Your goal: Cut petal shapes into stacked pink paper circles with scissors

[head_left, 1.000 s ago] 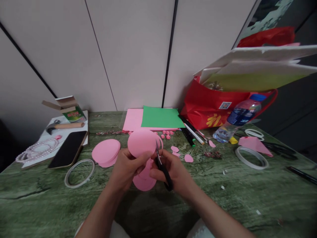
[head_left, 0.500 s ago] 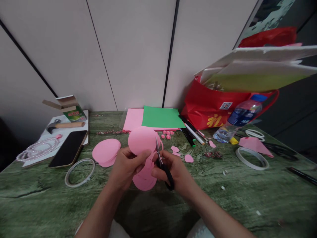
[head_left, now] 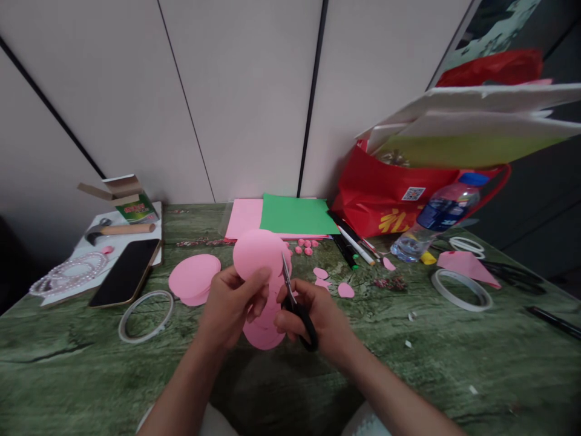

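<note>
A pink paper circle (head_left: 256, 251) is pinched between the thumb and fingers of my left hand (head_left: 233, 303), raised over the table. My right hand (head_left: 313, 312) is closed on black-handled scissors (head_left: 305, 321), whose blades point up beside the circle's right edge. Beneath the hands lie more pink paper pieces (head_left: 264, 330), partly hidden by my fingers. A stack of pink circles (head_left: 194, 277) rests left of my left hand. Small pink scraps (head_left: 345, 290) lie to the right of the scissors.
At left are a tape roll (head_left: 146, 317), a phone (head_left: 126, 272), a hammer (head_left: 127, 229) and a bead string (head_left: 68, 274). Green paper (head_left: 297, 215) lies at the back. A red bag (head_left: 376, 194), a water bottle (head_left: 436, 215), pens and another tape roll (head_left: 462, 290) stand or lie at right.
The circle in my left hand and the scissors in my right have shifted slightly left. The pink strip that curled beside the blades no longer shows there.
</note>
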